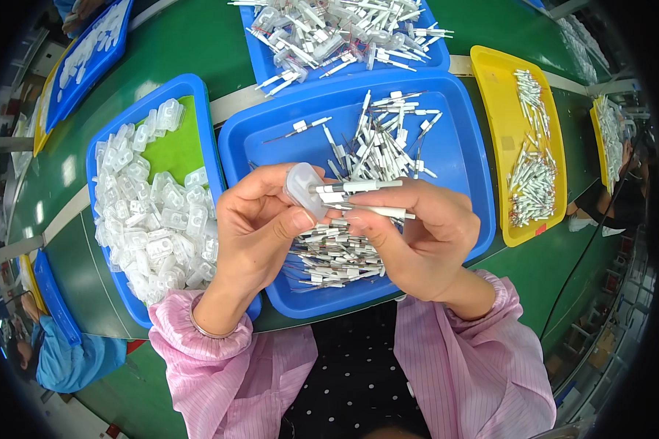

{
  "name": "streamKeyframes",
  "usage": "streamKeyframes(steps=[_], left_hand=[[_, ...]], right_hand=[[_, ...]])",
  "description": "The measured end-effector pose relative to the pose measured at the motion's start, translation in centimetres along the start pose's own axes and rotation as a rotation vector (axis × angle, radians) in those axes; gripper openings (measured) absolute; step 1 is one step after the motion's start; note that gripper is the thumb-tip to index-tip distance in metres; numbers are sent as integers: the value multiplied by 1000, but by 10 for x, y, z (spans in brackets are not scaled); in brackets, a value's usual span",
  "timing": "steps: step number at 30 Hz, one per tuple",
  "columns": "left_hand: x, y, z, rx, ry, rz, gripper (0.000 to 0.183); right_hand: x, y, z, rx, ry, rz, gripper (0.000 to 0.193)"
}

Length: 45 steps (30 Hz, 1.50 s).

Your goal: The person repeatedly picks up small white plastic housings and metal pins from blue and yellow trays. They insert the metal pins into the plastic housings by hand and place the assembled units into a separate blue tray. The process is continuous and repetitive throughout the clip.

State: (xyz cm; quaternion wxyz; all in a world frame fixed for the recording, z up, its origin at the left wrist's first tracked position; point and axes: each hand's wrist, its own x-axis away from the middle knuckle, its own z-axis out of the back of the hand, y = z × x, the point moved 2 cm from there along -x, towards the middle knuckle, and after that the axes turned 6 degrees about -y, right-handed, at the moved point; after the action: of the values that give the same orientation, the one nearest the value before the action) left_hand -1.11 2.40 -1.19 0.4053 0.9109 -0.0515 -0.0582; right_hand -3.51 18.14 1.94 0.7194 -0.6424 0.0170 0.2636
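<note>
My left hand [252, 219] is closed on a translucent plastic housing [299, 183], pinching it by its rim between thumb and fingers. Between the thumb and fingers of my right hand [436, 238] are a few slim white rod-shaped parts [377, 212], whose inner ends meet the housing; whether they sit inside it I cannot tell. Both hands hover over a blue tray [479, 183] of similar white rods with thin wire leads [392, 143]. To the left, another blue tray [214, 139] holds a heap of clear plastic housings [150, 241].
Beyond the middle tray stands a blue tray [447, 55] heaped with housings joined to white rods. A yellow tray [501, 117] at the right carries more white rods. The trays rest on a green table [176, 44]. A person in blue [80, 358] sits at the far left.
</note>
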Motion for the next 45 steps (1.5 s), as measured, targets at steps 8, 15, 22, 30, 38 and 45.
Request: streamKeyframes(steps=[8,15,22,30,38,45], left_hand=[[2,-4,7,-67,-72,-2,28],[1,-3,5,-75,-56,4,26],[-3,0,5,-100,-48,19,25],[0,5,6,-20,-69,243,28],[-1,10,2,-63,-51,188,29],[2,3,-3,-267,-91,-186,31]], right_hand=[[10,6,-15,-72,134,-64,12],[7,15,-15,321,103,381,19],[5,19,-12,129,77,243,21],[3,18,-9,244,-48,431,27],[7,17,-11,131,-34,275,21],[16,6,-21,-273,170,-135,16]])
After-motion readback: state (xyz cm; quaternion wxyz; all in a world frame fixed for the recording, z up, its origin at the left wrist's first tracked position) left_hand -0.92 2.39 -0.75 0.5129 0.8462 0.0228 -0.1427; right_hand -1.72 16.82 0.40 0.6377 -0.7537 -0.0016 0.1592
